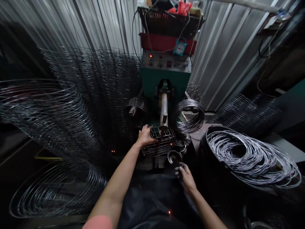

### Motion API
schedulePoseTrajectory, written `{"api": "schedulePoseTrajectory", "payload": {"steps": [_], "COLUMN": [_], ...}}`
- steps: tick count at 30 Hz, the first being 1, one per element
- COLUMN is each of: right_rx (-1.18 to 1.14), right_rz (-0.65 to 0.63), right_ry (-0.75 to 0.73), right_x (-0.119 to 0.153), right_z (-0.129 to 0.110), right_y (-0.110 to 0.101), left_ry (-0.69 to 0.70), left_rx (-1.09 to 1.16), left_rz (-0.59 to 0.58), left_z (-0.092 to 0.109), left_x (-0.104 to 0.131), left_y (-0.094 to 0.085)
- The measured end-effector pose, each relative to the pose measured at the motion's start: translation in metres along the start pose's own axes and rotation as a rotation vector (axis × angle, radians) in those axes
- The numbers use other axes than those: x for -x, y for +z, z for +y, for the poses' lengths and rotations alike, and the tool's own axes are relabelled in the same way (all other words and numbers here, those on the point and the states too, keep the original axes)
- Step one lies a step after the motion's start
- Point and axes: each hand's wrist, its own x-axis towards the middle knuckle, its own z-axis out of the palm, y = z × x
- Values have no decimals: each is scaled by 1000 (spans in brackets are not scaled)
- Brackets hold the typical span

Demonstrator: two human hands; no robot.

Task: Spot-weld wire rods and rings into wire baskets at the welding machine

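Note:
At the welding machine [152,79], my left hand [145,136] grips the left side of a small wire basket [158,148]. The basket sits beneath the machine's metal electrode arm [164,111], whose lower end meets it. My right hand [186,176] is lower and to the right, its fingers closed around something dark that I cannot make out. Just beyond those fingers is a small round metal ring [175,156]. Orange sparks glow beside the basket, on the floor at left and over the dark apron [150,197] on my lap.
Tall stacks of wire hoops [47,111] crowd the left. Coils of wire rings hang on both sides of the machine, one coil [190,115] at right. A black tub [209,149] holds loose rings [252,159]. A black crate [169,24] and blue clock [180,47] top the machine.

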Motion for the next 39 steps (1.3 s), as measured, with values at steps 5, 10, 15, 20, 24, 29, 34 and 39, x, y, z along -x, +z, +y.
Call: {"api": "schedulePoseTrajectory", "payload": {"steps": [5,10,15,20,24,29,34,39], "right_rx": [-256,-398,-340,-354,-291,32,433,399], "right_rz": [80,-22,-60,-118,-154,-90,7,-88], "right_ry": [293,334,331,314,307,71,-179,-26], "right_x": [-1,-17,-15,7,23,37,56,32], "right_z": [6,-13,-9,15,24,16,22,32], "right_y": [-22,-32,-30,-29,-28,-24,-43,-66], "left_ry": [22,0,0,17,15,24,58,57], "left_rx": [7,58,137,13,1,45,35,122], "left_rz": [-16,-5,-14,62,-7,-22,-9,-121], "left_z": [-5,-11,-12,-4,-2,-4,1,-17], "left_x": [-2,-6,-8,-1,1,3,3,9], "left_y": [0,6,5,-2,-1,3,1,1]}}
